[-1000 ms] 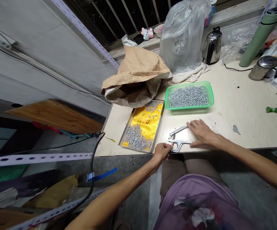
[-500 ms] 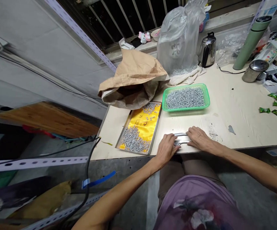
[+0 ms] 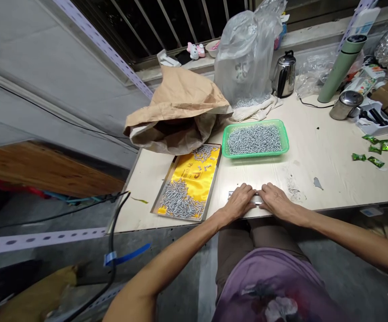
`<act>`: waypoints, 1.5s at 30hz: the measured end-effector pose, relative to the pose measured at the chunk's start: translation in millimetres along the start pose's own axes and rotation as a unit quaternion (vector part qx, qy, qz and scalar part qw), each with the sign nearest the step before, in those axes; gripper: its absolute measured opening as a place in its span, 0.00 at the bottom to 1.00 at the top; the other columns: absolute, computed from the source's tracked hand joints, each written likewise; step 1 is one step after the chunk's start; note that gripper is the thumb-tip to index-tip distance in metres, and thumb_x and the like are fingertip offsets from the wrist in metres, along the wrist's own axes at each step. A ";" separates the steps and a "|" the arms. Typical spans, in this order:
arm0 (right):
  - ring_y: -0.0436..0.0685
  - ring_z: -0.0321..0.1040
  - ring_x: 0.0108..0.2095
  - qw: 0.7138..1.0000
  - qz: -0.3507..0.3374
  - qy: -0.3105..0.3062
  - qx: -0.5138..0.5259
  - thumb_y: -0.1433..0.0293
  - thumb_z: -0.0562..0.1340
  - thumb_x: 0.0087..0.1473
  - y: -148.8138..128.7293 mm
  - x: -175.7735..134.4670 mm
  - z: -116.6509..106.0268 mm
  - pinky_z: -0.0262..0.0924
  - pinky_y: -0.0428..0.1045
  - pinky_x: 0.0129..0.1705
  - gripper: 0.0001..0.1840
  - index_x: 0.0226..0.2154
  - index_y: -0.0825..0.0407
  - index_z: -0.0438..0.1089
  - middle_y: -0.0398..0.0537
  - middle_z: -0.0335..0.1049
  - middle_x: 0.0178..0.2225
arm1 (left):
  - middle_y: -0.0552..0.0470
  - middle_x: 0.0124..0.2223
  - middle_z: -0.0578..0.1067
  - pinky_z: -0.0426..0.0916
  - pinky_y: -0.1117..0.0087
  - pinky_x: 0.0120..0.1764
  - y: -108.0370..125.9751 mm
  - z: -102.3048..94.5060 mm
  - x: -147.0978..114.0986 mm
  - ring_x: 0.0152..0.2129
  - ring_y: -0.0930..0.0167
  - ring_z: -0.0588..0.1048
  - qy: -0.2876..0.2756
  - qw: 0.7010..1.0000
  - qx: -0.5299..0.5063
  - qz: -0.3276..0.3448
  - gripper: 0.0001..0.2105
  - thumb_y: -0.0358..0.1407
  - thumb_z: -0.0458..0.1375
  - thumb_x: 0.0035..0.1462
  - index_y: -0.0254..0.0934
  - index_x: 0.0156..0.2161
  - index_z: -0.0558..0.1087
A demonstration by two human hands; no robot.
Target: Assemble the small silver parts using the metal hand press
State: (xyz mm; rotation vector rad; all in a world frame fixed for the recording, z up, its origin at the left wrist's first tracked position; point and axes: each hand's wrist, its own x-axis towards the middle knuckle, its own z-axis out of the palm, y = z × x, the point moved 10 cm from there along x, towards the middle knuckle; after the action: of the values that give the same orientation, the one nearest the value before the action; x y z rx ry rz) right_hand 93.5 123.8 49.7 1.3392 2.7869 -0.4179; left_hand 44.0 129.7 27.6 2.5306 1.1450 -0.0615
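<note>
Close to the table's front edge, my left hand [image 3: 240, 202] has its fingers curled over a silvery metal piece [image 3: 256, 200], long and narrow, perhaps a rail. One end of it pokes out left of that hand. My right hand [image 3: 275, 202] grips the same piece from the right, and the fingertips of both hands are almost together. Most of the metal is hidden under the fingers. To the left lies a shallow tray [image 3: 210, 197] lined with yellow cloth [image 3: 189, 172], bearing loose screws [image 3: 180, 199]. A green plastic basket [image 3: 255, 155] full of screws stands behind my hands.
A brown paper bag [image 3: 183, 96] gapes behind the tray. Farther back are a cloudy plastic bag [image 3: 242, 58], a steel kettle [image 3: 286, 76], a green flask [image 3: 338, 71] and a steel mug [image 3: 346, 106]. Several green-wrapped sweets [image 3: 376, 162] lie at the right.
My hands have come closer together over the metal piece, the left one sliding along to the right, so its left end now shows. The whole view has shifted slightly.
</note>
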 end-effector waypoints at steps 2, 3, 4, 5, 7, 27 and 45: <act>0.57 0.61 0.36 1.000 0.003 0.003 0.016 0.71 0.63 0.56 -0.2 0.2 4.5 0.55 0.50 0.38 0.05 0.36 0.57 0.70 0.52 0.67 0.34 | 0.45 0.42 0.71 0.65 0.62 0.42 -0.8 2.1 0.5 0.42 0.63 0.67 -0.002 1.000 -0.007 -0.011 0.09 0.36 0.57 0.59 0.35 0.43 0.70; 0.57 0.61 0.36 1.000 0.004 0.006 0.020 0.72 0.61 0.57 -0.1 0.7 6.6 0.54 0.50 0.37 0.04 0.34 0.57 0.70 0.51 0.67 0.33 | 0.46 0.41 0.71 0.65 0.63 0.41 -1.7 3.7 0.9 0.42 0.63 0.67 -0.004 1.000 -0.010 -0.018 0.07 0.36 0.56 0.60 0.35 0.41 0.70; 0.56 0.61 0.35 1.000 0.008 0.009 0.022 0.73 0.60 0.59 0.4 1.2 8.4 0.54 0.50 0.36 0.05 0.32 0.56 0.70 0.50 0.67 0.32 | 0.46 0.39 0.71 0.65 0.63 0.41 -2.5 5.1 1.5 0.41 0.63 0.67 -0.006 1.000 -0.013 -0.025 0.07 0.36 0.56 0.60 0.35 0.40 0.71; 0.56 0.61 0.34 1.000 0.011 0.013 0.022 0.73 0.59 0.59 0.8 1.8 9.8 0.53 0.49 0.36 0.06 0.31 0.56 0.70 0.50 0.67 0.31 | 0.47 0.38 0.71 0.65 0.64 0.40 -3.2 6.1 2.1 0.41 0.64 0.67 -0.007 0.999 -0.017 -0.032 0.06 0.35 0.56 0.60 0.35 0.39 0.72; 0.56 0.61 0.33 1.000 0.013 0.017 0.020 0.74 0.58 0.59 1.1 2.5 11.7 0.53 0.49 0.35 0.07 0.30 0.55 0.70 0.49 0.66 0.30 | 0.47 0.36 0.71 0.66 0.64 0.40 -4.4 7.0 3.2 0.40 0.64 0.68 -0.006 0.999 -0.021 -0.041 0.05 0.35 0.57 0.60 0.35 0.37 0.72; 0.60 0.61 0.39 0.996 0.033 0.071 -0.049 0.75 0.55 0.59 49.6 50.7 -22.0 0.54 0.52 0.40 0.10 0.35 0.56 0.73 0.55 0.70 0.36 | 0.36 0.58 0.67 0.55 0.47 0.60 43.0 25.9 -26.0 0.60 0.58 0.60 0.250 0.965 -0.082 -0.017 0.23 0.44 0.52 0.62 0.33 0.57 0.63; 0.56 0.61 0.35 0.959 -0.192 0.205 0.028 0.75 0.50 0.62 -40.8 78.5 -84.0 0.55 0.51 0.40 0.12 0.34 0.54 0.69 0.50 0.69 0.31 | 0.45 0.38 0.74 0.67 0.67 0.38 -72.0 -48.6 -144.4 0.36 0.67 0.68 0.290 0.929 0.060 -0.222 0.13 0.32 0.47 0.64 0.36 0.42 0.75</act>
State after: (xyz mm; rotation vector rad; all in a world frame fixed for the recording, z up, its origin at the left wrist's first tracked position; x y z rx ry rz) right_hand 20.6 180.3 129.6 0.9778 3.4204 -0.2460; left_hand -110.9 86.2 77.7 2.3991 1.9786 0.5536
